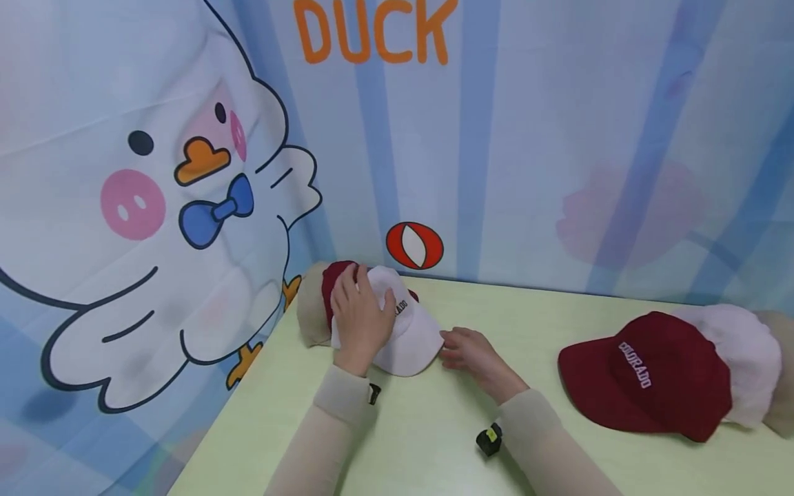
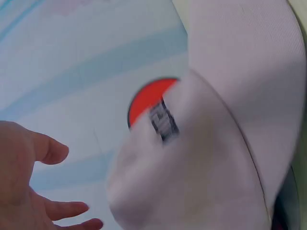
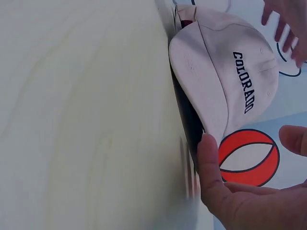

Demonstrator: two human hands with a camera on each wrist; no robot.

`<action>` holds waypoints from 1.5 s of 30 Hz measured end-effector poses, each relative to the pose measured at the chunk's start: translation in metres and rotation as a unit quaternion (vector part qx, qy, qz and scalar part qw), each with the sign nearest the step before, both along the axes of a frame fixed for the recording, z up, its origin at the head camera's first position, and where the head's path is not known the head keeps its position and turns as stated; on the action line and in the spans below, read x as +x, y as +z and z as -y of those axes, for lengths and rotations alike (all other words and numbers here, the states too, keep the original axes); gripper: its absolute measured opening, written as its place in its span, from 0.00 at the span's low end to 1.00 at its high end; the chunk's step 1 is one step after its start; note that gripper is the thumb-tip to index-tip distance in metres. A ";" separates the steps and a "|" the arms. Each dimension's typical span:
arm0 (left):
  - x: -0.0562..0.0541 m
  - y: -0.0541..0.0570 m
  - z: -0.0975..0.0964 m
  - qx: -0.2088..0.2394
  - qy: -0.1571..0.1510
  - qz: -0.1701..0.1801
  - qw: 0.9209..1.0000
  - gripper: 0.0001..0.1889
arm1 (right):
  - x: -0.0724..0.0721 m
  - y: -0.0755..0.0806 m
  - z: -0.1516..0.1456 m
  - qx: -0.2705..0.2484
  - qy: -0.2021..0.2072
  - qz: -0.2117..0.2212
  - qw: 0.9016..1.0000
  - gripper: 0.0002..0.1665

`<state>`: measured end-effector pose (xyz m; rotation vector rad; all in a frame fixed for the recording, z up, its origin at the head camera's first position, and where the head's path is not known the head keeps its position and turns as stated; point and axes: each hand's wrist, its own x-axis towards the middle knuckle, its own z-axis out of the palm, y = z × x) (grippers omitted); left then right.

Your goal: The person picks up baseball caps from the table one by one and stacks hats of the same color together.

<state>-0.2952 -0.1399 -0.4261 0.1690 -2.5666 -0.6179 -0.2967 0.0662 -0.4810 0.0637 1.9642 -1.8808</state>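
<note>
A white baseball cap [image 1: 414,344] with dark COLORADO lettering lies on the table at the back left, its brim towards the front. It overlaps a maroon cap [image 1: 333,279], most of which is hidden, with a beige cap [image 1: 311,313] behind that. Over the left side of the white cap's crown is my left hand [image 1: 362,317], fingers apart; the left wrist view shows a gap between them and the crown [image 2: 187,177]. My right hand [image 1: 474,358] is at the brim's right edge. In the right wrist view one finger [image 3: 209,148] appears to touch the brim [image 3: 199,72], with the thumb apart.
On the right side of the table [image 1: 446,427] another overlapping row holds a maroon COLORADO cap [image 1: 676,379], a white cap [image 1: 753,365] and a beige cap [image 1: 784,386]. A printed duck curtain [image 1: 527,172] hangs along the table's back and left edges.
</note>
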 end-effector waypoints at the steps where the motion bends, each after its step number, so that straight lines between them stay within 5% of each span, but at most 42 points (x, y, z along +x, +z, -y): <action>1: -0.002 0.000 0.006 0.009 0.011 0.001 1.000 0.36 | 0.000 0.000 0.000 -0.003 -0.006 0.003 1.000 0.43; 7: -0.012 -0.009 0.033 0.042 0.047 0.066 0.996 0.31 | -0.001 -0.006 0.000 -0.023 -0.024 0.007 0.999 0.37; 12: -0.014 -0.016 0.043 0.078 0.027 0.095 0.992 0.27 | 0.000 -0.013 0.000 -0.052 -0.023 0.009 0.998 0.25; 18: -0.015 -0.018 0.042 0.157 -0.029 0.061 0.985 0.21 | 0.003 -0.014 -0.002 -0.065 -0.014 0.013 0.998 0.24; 25: -0.016 -0.011 0.025 0.251 -0.093 0.011 0.963 0.17 | 0.009 -0.013 -0.016 -0.067 0.016 0.002 0.998 0.28; 32: -0.014 -0.001 0.009 0.312 -0.109 -0.005 0.944 0.15 | 0.015 -0.003 -0.034 0.050 0.072 -0.048 0.995 0.35; 38: -0.012 0.007 -0.004 0.350 -0.155 0.026 0.923 0.15 | 0.014 0.023 -0.054 0.203 0.069 -0.124 0.969 0.33; 45: -0.009 0.004 -0.023 0.344 -0.216 0.079 0.910 0.16 | 0.004 0.044 -0.067 0.181 0.028 -0.203 0.962 0.33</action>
